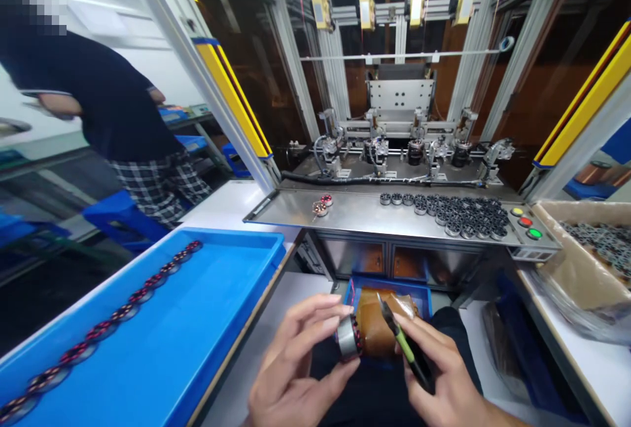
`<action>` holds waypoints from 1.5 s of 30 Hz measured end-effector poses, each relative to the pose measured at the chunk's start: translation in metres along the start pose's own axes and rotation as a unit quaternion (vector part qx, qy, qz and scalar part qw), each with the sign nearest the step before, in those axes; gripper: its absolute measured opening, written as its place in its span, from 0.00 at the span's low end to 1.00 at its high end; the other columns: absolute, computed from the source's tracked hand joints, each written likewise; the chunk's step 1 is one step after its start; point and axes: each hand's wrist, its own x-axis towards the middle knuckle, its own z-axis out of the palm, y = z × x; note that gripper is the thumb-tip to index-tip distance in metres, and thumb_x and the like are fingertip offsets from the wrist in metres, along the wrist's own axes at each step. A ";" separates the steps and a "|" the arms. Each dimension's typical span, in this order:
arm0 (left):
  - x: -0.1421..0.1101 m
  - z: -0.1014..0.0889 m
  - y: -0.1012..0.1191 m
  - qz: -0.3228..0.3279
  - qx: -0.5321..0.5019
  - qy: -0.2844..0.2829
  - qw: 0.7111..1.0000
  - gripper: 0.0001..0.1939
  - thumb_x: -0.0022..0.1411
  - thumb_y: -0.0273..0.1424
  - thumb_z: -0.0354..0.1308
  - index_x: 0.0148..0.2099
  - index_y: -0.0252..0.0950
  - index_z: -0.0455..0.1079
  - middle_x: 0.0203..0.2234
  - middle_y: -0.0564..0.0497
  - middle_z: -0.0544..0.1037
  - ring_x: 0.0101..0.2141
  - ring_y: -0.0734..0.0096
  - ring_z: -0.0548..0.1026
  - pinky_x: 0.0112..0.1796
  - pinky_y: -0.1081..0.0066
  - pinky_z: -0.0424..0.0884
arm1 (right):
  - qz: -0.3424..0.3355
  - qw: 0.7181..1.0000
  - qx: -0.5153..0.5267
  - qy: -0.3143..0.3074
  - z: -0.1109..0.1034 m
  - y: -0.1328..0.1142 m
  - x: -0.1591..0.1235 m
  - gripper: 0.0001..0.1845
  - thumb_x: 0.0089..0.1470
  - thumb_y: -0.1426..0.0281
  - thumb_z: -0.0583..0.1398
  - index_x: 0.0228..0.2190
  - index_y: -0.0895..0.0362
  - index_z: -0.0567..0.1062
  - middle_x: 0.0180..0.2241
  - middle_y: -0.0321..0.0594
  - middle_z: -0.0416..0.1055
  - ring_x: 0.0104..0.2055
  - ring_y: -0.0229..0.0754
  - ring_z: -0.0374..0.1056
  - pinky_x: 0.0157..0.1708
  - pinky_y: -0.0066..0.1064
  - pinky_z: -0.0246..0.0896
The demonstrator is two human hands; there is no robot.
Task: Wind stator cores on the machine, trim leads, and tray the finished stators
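Between the fingers and thumb of my left hand (300,361) is a wound motor stator (349,337), a silvery ring with red and dark windings facing right. A thin red wire end sticks up from it. My right hand (444,368) grips a pair of pliers or cutters (405,343) with black and green handles, its dark tip pointing up and left. A gap separates the tip from the stator. Below both hands, over my lap, a blue bin (422,295) holds brown wrapping material (377,328).
A blue tray (236,282) on the left carries a row of wound stators (142,294). Ahead, a winding machine's metal ledge (345,220) bears dark stator cores (463,213) and two wound ones (321,206). Buttons (526,222) and a carton (566,269) are right. A person (108,98) stands left.
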 end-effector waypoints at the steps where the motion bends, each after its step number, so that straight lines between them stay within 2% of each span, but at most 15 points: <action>1: 0.000 -0.002 -0.002 0.004 0.025 -0.003 1.000 0.30 0.53 0.17 0.66 0.58 0.41 0.70 0.50 0.43 0.75 0.49 0.60 0.78 0.48 0.65 0.79 | 0.000 1.000 0.006 -0.010 -0.003 0.002 -0.001 0.41 0.45 0.81 0.57 0.61 0.48 0.66 0.34 0.41 0.75 0.29 0.42 0.73 0.28 0.27 0.72; 5: 0.001 -0.011 -0.005 0.040 0.102 -0.022 0.994 0.28 0.54 0.17 0.66 0.56 0.41 0.72 0.49 0.44 0.76 0.46 0.62 0.79 0.45 0.68 0.80 | 0.014 0.997 0.041 -0.066 -0.014 0.004 -0.004 0.39 0.48 0.80 0.58 0.62 0.50 0.66 0.34 0.43 0.76 0.28 0.42 0.72 0.30 0.30 0.72; 8: 0.003 -0.014 -0.003 0.056 0.122 -0.025 0.991 0.27 0.53 0.17 0.66 0.54 0.40 0.73 0.48 0.46 0.78 0.46 0.63 0.79 0.46 0.71 0.79 | 0.014 0.993 0.079 -0.090 -0.019 -0.002 -0.004 0.38 0.50 0.77 0.58 0.62 0.48 0.66 0.32 0.42 0.75 0.29 0.44 0.72 0.31 0.32 0.71; 10: 0.006 -0.015 -0.001 0.055 0.129 -0.027 0.990 0.27 0.53 0.17 0.67 0.54 0.41 0.73 0.47 0.47 0.79 0.46 0.63 0.79 0.48 0.70 0.78 | 0.039 0.985 0.124 -0.116 -0.019 -0.009 -0.003 0.37 0.51 0.76 0.58 0.62 0.46 0.65 0.33 0.42 0.75 0.29 0.43 0.71 0.31 0.32 0.70; 14: 0.008 -0.018 0.001 0.065 0.145 -0.033 0.987 0.28 0.53 0.17 0.66 0.55 0.44 0.73 0.45 0.48 0.81 0.46 0.61 0.81 0.48 0.66 0.78 | 0.134 0.944 0.261 -0.155 -0.016 -0.023 -0.003 0.33 0.55 0.73 0.59 0.61 0.45 0.66 0.39 0.45 0.74 0.32 0.40 0.72 0.31 0.32 0.71; 17: 0.004 -0.019 0.000 0.064 0.137 -0.035 0.988 0.34 0.52 0.15 0.66 0.59 0.46 0.70 0.45 0.49 0.82 0.46 0.61 0.81 0.48 0.64 0.79 | 0.177 0.913 0.323 -0.176 -0.016 -0.032 0.000 0.33 0.53 0.70 0.62 0.61 0.47 0.68 0.41 0.46 0.72 0.35 0.41 0.72 0.35 0.35 0.72; 20: -0.002 -0.018 -0.002 0.056 0.118 -0.012 0.991 0.41 0.50 0.13 0.67 0.62 0.48 0.66 0.46 0.49 0.83 0.45 0.59 0.82 0.47 0.60 0.79 | 0.174 0.908 0.333 -0.187 -0.016 -0.036 0.004 0.35 0.51 0.73 0.62 0.61 0.48 0.68 0.43 0.46 0.73 0.39 0.43 0.73 0.42 0.39 0.72; 22: -0.005 -0.017 -0.003 0.049 0.109 -0.002 0.993 0.42 0.49 0.13 0.67 0.63 0.48 0.66 0.45 0.48 0.83 0.45 0.58 0.81 0.47 0.60 0.79 | 0.166 0.907 0.338 -0.190 -0.014 -0.035 0.004 0.36 0.50 0.74 0.61 0.61 0.48 0.67 0.44 0.46 0.73 0.41 0.44 0.73 0.44 0.40 0.71; 26: -0.007 -0.014 -0.002 0.034 0.096 0.003 0.995 0.38 0.52 0.13 0.66 0.62 0.44 0.67 0.44 0.48 0.83 0.46 0.60 0.81 0.48 0.63 0.79 | 0.162 0.898 0.362 -0.193 -0.005 -0.028 0.000 0.36 0.49 0.71 0.63 0.61 0.50 0.67 0.43 0.46 0.73 0.39 0.43 0.72 0.42 0.39 0.71; 30: -0.009 -0.014 -0.002 0.020 0.105 -0.004 0.994 0.29 0.56 0.15 0.64 0.58 0.40 0.70 0.44 0.46 0.83 0.46 0.63 0.80 0.47 0.66 0.79 | 0.183 0.892 0.363 -0.197 -0.001 -0.026 0.000 0.35 0.51 0.68 0.64 0.61 0.51 0.68 0.42 0.47 0.72 0.39 0.42 0.72 0.41 0.39 0.71; 35: -0.013 -0.017 -0.004 0.021 0.105 -0.008 0.994 0.26 0.57 0.13 0.62 0.56 0.35 0.71 0.43 0.45 0.82 0.47 0.67 0.79 0.49 0.69 0.78 | 0.172 0.894 0.368 -0.188 -0.005 -0.033 0.003 0.36 0.52 0.72 0.62 0.62 0.47 0.66 0.43 0.45 0.72 0.38 0.42 0.71 0.40 0.38 0.70; 41: -0.013 -0.018 -0.005 0.022 0.090 -0.009 0.996 0.27 0.56 0.13 0.63 0.57 0.35 0.70 0.44 0.45 0.81 0.48 0.66 0.78 0.49 0.69 0.78 | 0.182 0.899 0.348 -0.192 -0.004 -0.037 0.009 0.38 0.47 0.77 0.60 0.60 0.48 0.68 0.40 0.44 0.73 0.36 0.41 0.71 0.37 0.37 0.70; 45: -0.013 -0.018 -0.004 0.015 0.093 -0.010 0.995 0.28 0.55 0.13 0.64 0.57 0.35 0.70 0.44 0.45 0.81 0.48 0.66 0.78 0.49 0.69 0.78 | 0.180 0.894 0.370 -0.181 -0.003 -0.041 0.014 0.43 0.43 0.83 0.57 0.60 0.42 0.69 0.40 0.41 0.73 0.35 0.39 0.71 0.35 0.32 0.68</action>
